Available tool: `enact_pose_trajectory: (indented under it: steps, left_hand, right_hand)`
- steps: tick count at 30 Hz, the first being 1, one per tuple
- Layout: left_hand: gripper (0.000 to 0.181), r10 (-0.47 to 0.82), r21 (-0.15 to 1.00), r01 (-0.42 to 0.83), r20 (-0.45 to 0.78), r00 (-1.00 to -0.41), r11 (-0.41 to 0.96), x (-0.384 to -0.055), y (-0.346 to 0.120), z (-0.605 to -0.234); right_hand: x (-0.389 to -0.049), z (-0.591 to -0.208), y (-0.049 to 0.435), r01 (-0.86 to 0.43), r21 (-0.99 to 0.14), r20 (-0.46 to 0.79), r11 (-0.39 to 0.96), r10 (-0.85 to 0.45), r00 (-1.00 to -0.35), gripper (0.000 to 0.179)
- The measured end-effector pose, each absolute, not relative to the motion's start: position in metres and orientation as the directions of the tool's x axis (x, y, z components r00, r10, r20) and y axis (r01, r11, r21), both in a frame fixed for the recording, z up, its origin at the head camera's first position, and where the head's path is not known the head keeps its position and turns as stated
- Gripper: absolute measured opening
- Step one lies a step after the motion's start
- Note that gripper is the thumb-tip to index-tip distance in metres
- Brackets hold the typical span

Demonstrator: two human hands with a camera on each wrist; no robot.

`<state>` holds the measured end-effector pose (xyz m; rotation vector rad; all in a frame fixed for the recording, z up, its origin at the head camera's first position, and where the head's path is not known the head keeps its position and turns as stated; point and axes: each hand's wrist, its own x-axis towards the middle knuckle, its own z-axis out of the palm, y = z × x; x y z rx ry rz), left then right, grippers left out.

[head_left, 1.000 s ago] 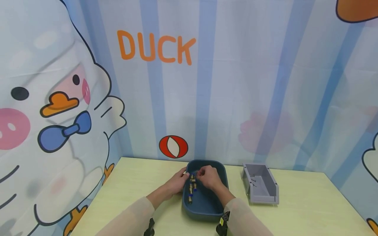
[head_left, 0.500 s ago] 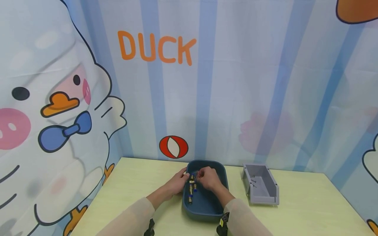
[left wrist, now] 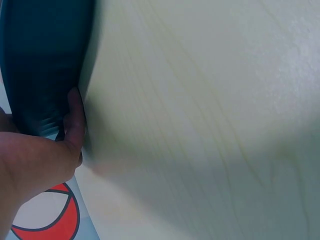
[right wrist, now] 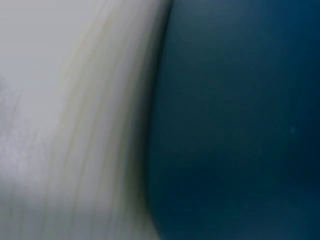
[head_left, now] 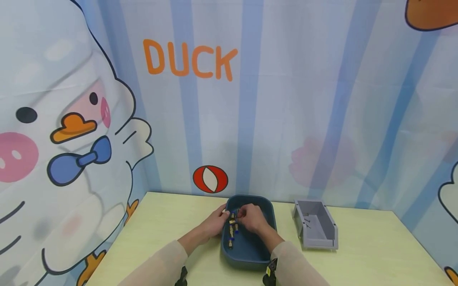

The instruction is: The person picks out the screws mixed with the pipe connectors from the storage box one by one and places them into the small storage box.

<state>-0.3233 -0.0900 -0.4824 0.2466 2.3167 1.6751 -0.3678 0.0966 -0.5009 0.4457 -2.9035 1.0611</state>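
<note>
A dark blue plastic tub point(head_left: 247, 263) stands on the table, with several small brass fittings point(head_left: 231, 232) with blue ends lying along its left side. My left hand point(head_left: 214, 221) holds the tub by its far left wall, thumb at the rim. The left wrist view shows a finger of that hand point(left wrist: 40, 162) stretched along the outside of the tub point(left wrist: 45, 60). Inside the tub, my right hand point(head_left: 252, 218) has its fingers curled and pinches a small fitting beside the others, mostly hidden by the fingers. Only the tub's side point(right wrist: 225, 110) and tabletop appear in the right wrist view.
To the right of the tub sits a grey plastic bin point(head_left: 320, 241) with a few small dark screw-like pieces point(head_left: 307, 220) in it. A printed cloth backdrop point(head_left: 279, 119) rises behind the pale yellow table point(head_left: 372, 246).
My right fingers shift slightly among the fittings, while the left hand and the tub stay in place. The head view tilts very slightly.
</note>
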Motion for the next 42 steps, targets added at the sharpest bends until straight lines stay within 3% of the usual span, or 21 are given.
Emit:
enact_pose_trajectory:
  steps: [17,38,42]
  left_hand:
    - [0.053,0.292,0.944,-0.02,-0.122,-0.949,0.329,-0.3223,-0.0895,-0.4823]
    - [0.053,0.285,0.943,-0.032,-0.133,-0.949,0.332,-0.3248,-0.0898,-0.4838]
    - [0.053,0.287,0.944,-0.032,-0.132,-0.949,0.328,-0.3244,-0.0897,-0.4829]
  right_hand:
    - [-0.3653,-0.5009,0.0978,-0.419,-0.565,0.185,0.71,-0.386,-0.904,0.018]
    - [-0.3647,-0.5005,0.0987,-0.481,-0.49,0.194,0.727,-0.447,-0.873,0.009]
    - [-0.3663,-0.5018,0.1005,-0.487,-0.461,0.199,0.742,-0.448,-0.872,0.014]
